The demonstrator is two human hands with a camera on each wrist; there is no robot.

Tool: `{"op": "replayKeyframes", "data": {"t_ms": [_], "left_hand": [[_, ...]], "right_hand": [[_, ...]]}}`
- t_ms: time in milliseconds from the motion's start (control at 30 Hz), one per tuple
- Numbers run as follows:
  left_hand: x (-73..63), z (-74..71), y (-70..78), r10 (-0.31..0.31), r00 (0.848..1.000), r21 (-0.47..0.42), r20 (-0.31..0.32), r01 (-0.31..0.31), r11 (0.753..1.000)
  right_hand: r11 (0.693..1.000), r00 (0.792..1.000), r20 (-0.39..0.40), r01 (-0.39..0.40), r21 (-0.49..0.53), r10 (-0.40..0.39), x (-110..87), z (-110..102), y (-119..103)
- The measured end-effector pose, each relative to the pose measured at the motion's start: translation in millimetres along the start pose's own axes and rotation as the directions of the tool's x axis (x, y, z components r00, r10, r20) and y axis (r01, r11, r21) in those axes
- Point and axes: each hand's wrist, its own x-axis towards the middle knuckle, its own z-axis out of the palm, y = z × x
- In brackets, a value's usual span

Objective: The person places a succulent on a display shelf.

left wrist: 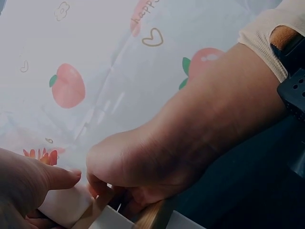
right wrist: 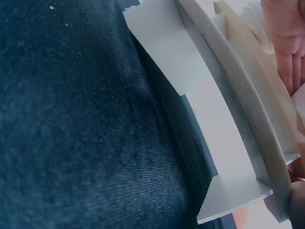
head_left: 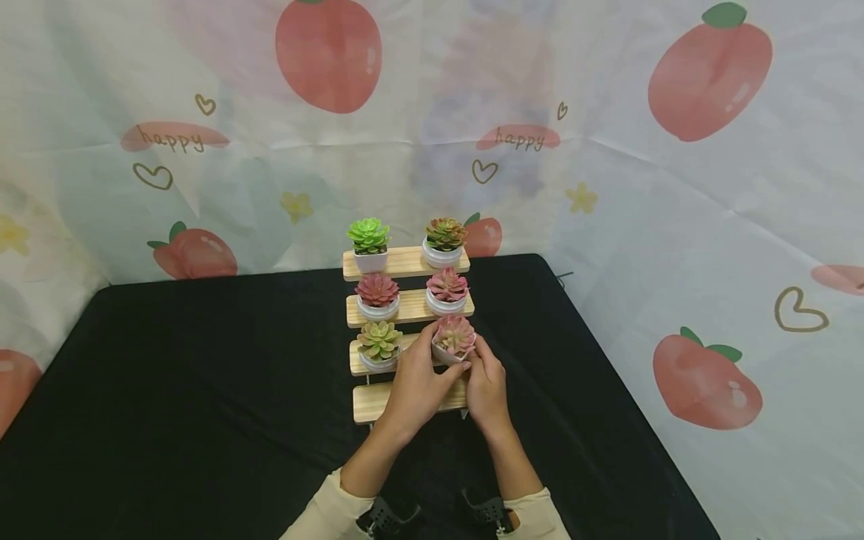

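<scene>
A wooden tiered plant stand [head_left: 367, 405] stands on the black cloth. My left hand [head_left: 417, 382] holds a pink-and-green artificial succulent [head_left: 454, 335] in a white pot at the right end of the third plank from the back. Its thumb lies across the pot's front. Whether the pot's base touches the plank is hidden. Close beside the pot, my right hand [head_left: 487, 386] curls its fingers round the right end of that plank. In the left wrist view, the white pot [left wrist: 66, 205] is between the left thumb and fingers, with the right hand [left wrist: 128, 162] next to it.
A green succulent [head_left: 369, 236] and a brownish one [head_left: 445, 235] stand on the back plank. Behind my hands are a dark pink succulent [head_left: 377, 290], a pink one [head_left: 447, 285] and a yellow-green one [head_left: 380, 341]. A fruit-print curtain [head_left: 405, 172] hangs behind the black-covered table [head_left: 202, 405].
</scene>
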Motion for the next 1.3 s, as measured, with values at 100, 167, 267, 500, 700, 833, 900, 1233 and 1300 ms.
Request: {"op": "replayKeyframes", "data": {"t_ms": [100,167,267,500,700,833,900,1233,1300], "left_hand": [[0.1,0.2,-0.6,0.006,1.000,0.003,-0.001,-0.006,1.000],[0.2,0.2,-1.0,0.006,1.000,0.007,-0.001,-0.006,1.000],[0.7,0.6,-1.1,0.001,1.000,0.016,0.002,-0.001,1.000],[-5.9,1.1,0.5,-0.002,1.000,0.041,0.001,0.002,0.999],[-21.3,2.8,4.5,0.030,1.000,0.115,-0.004,-0.029,0.993],[-28.7,0.8,6.1,0.019,1.000,0.149,0.001,-0.019,0.989],[-32.4,-0.4,7.2,0.011,1.000,0.159,0.013,-0.013,0.987],[-79.3,-24.0,21.9,0.065,0.991,0.294,0.118,-0.097,0.951],[-91.7,-35.0,18.6,0.089,0.988,0.333,0.123,-0.125,0.935]], "right_hand": [[1.000,1.000,0.002,-0.015,-0.008,0.015,0.3,0,0],[1.000,1.000,0.004,-0.026,-0.013,0.026,0.4,-1,0],[0.999,1.000,0.005,-0.030,-0.012,0.030,0.8,-2,1],[0.999,1.000,0.003,-0.026,-0.029,0.026,1.0,-1,3],[0.999,0.999,-0.005,-0.034,-0.038,0.034,1.5,0,3],[0.999,0.999,-0.002,-0.038,-0.029,0.038,2.5,1,4],[0.999,0.999,-0.002,-0.038,-0.025,0.038,3.3,0,4],[0.998,0.998,-0.021,-0.056,-0.036,0.056,3.1,-1,3],[0.998,0.998,-0.011,-0.058,-0.030,0.058,2.7,1,3]]}}
